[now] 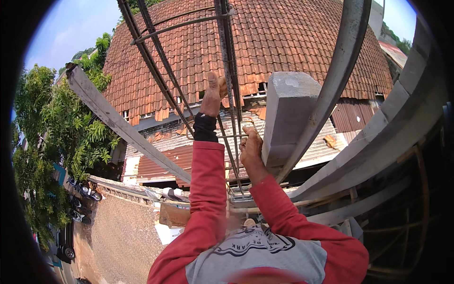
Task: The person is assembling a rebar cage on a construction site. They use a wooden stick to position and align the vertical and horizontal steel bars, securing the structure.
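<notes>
Several ribbed rebars (163,71) run upward in front of me as a column cage, with a bent steel stirrup (182,27) around them near the top. My left hand (213,94), in a red sleeve with a black cuff, is closed against the right-hand rebar (228,61), thumb pointing up. Lower down and to the right, my right hand (252,149) has its fingers closed at the right end of a lower stirrup (218,137). A thin bent piece of steel shows just above those fingers. Part of their grip is hidden.
A grey concrete post (288,123) stands right of the cage, beside a long slanting metal beam (338,66). Another beam (127,123) slants on the left. Beyond are a tiled roof (279,42) and corrugated sheets (165,163). Far below lies a paved yard (120,227).
</notes>
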Tool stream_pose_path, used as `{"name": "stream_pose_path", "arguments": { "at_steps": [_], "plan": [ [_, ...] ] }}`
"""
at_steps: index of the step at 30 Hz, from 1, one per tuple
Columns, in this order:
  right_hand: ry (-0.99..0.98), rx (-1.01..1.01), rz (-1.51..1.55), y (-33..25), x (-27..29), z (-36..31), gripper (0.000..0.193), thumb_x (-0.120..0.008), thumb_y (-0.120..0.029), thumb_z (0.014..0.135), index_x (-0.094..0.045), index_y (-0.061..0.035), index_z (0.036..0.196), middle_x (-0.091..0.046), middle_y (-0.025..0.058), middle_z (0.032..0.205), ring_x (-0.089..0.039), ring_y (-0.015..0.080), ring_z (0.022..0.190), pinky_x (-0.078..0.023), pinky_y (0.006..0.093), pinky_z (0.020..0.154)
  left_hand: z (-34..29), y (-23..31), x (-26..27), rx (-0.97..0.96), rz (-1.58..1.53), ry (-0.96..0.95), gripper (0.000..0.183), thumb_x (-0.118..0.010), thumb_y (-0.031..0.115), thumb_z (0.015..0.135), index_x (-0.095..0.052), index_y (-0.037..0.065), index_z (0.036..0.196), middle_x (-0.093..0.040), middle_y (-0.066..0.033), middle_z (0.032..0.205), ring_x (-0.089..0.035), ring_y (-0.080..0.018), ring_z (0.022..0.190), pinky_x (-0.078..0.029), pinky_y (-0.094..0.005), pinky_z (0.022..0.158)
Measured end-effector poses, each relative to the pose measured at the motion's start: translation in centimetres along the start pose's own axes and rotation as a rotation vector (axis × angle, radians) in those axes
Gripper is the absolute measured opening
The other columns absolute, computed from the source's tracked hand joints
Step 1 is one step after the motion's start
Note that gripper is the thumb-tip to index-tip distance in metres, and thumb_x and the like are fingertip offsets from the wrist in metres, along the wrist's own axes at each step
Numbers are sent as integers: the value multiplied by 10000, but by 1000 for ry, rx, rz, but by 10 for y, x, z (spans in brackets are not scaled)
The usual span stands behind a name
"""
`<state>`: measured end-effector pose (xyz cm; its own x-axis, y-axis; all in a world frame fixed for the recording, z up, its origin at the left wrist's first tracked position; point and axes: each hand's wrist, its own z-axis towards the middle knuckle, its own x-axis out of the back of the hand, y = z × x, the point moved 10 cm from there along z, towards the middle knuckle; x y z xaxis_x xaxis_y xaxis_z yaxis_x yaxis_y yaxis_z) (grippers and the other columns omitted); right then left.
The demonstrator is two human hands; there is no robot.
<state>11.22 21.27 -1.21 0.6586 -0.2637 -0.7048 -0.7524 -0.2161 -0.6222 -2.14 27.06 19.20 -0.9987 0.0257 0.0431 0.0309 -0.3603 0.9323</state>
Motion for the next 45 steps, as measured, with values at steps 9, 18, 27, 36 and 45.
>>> {"name": "stream_pose_path", "arguments": {
  "at_steps": [9, 18, 27, 36, 45],
  "plan": [
    [67, 54, 137, 5, 2, 3, 431, -677, -179, 881, -582, -66, 1286, -520, -39, 809, -406, 35, 484, -290, 170, 384, 28, -32, -7, 85, -243, 71, 628, -426, 532, 977, -568, -64, 1112, -634, -105, 892, -631, -183, 792, -526, -323, 701],
    [23, 172, 58, -16, -5, -4, 494, -433, -165, 939, -470, -6, 1405, -602, 100, 1357, -317, 32, 427, -271, 186, 372, 37, -40, -17, 197, -411, -20, 322, -556, 300, 1015, -635, -10, 979, -667, -118, 813, -664, -208, 717, -580, -364, 608],
    [-53, 195, -20, -19, -19, 1, 454, -399, -129, 940, -497, -15, 1368, -628, 83, 1219, -338, 38, 429, -276, 191, 358, 22, -12, -16, 81, -156, -45, 408, -502, 371, 1046, -639, -3, 958, -676, -107, 827, -665, -194, 738, -543, -312, 670],
    [-62, 126, -130, -22, -17, 10, 422, -404, -82, 932, -522, -9, 1330, -421, -30, 737, -327, 26, 438, -258, 202, 350, -82, 57, 32, -479, 150, 734, 345, -522, 283, 1040, -649, -25, 952, -641, -24, 769, -525, -132, 642, -447, -320, 628],
    [-136, 136, -121, -17, -13, 12, 297, -485, -65, 890, -559, -54, 1177, -463, 2, 785, -429, 75, 531, -308, 203, 382, -204, -180, 153, 312, -200, 1193, 281, -498, 223, 993, -668, 0, 1011, -645, -85, 972, -598, -162, 929, -492, -307, 750]
  ]
}}
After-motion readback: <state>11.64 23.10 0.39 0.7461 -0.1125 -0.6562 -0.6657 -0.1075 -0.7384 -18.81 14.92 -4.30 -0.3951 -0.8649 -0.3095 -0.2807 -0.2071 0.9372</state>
